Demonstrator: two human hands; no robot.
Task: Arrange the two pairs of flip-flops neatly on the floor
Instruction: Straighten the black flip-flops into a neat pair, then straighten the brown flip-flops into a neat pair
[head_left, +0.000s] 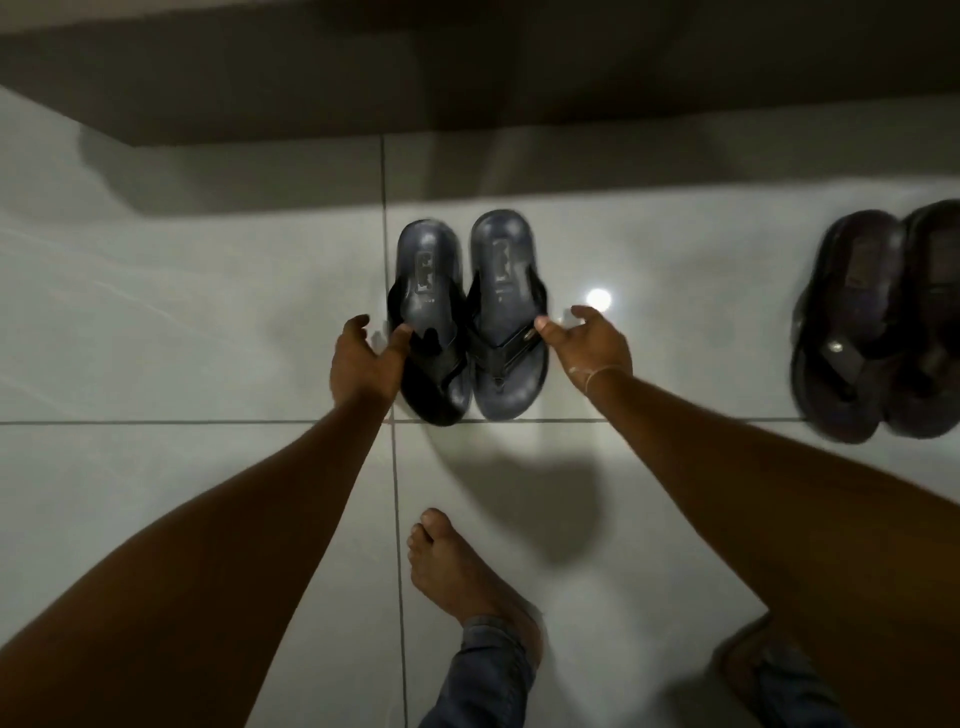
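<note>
— Where were the blue flip-flops (470, 317)?
— Side by side on the tiled floor (208, 312), toes toward the person.
— And the hands?
— Left hand (366, 358) and right hand (589, 345) flanked them — fingers spread, thumbs touching the straps.

I am looking down at a floor (156, 312) of large, pale, glossy tiles with a faint marbled streak on the left side. Dark grout lines (387, 260) divide it: one runs from the top down past the middle, another crosses it from left to right. Along the top I see a dark brownish wall base (467, 78), slanting at the left, and it throws a soft grey shadow (234, 176) across the tiles below it. A small, round, bright glare (598, 299) of a lamp sits on the shiny tile right of centre. The room is dim overall, with darker corners.
</note>
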